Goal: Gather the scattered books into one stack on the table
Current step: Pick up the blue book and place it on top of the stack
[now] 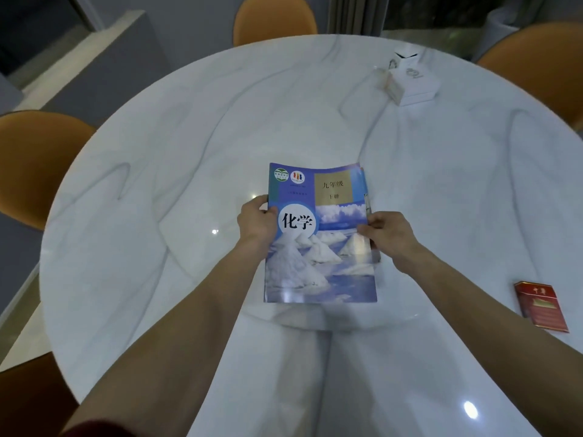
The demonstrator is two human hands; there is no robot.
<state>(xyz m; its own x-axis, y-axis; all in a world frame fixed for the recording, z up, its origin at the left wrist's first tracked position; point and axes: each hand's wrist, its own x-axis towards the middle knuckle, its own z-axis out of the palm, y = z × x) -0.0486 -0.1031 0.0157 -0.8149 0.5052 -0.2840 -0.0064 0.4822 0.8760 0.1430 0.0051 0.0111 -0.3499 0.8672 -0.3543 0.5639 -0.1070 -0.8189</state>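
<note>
In the head view, a chemistry textbook with a blue cover and white salt heaps lay on top of a stack of books in the middle of the round white marble table. Only thin edges of the books under it showed at its right side, so their number could not be told.

The left hand gripped the left edge of the textbook, the thumb on the cover beside the white circle with the title and the fingers curled at the edge. The right hand gripped the right edge of the stack, the thumb pressed on the cover and the other fingers closed around the side. The stack lay between the two hands, touching both.

To the right of the right hand, nearer the person, a red cigarette pack lay flat on the table, well apart from the books. Far beyond the right hand stood a white box. Orange chairs stood around the table, one left of the left hand.
</note>
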